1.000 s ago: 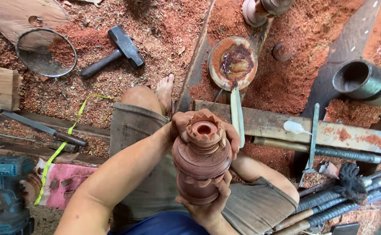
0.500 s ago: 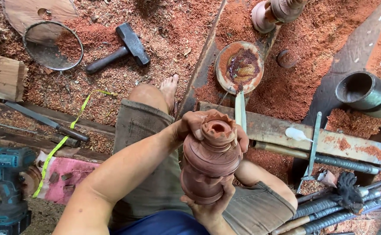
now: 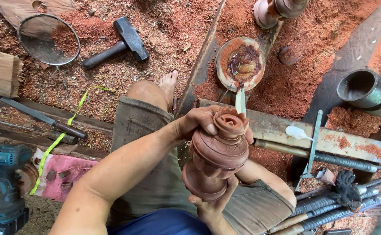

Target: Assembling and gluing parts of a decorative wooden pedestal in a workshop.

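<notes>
I log first the ground of reddish sawdust and wood shavings, which covers most of the view. Next, the grey metal pipe at the right edge, its open mouth facing up-left. Then the teal cordless drill at lower left, beside a pink cloth. Next, the round wire-mesh sieve at upper left, and the black-headed mallet with dark handle just to its right, well apart from the hands. Next, the shallow round wooden dish smeared with dark residue, above the hands. A bundle of long metal turning tools lies at lower right. Central item: the reddish-brown turned wooden vase with ribbed body and flared carved mouth, held over my lap between both hands. Its long axis runs tilted, the base toward lower left and near my body, the mouth up and to the right, opening toward the camera. My left hand comes in on a forearm stretched diagonally from lower left; its fingers are curled closed around the neck, with the thumb pressed just beside the rim. My right hand sits beneath, palm up, its fingers wrapped against the base and cupping it from below, the wrist bent upward from the bottom edge.
</notes>
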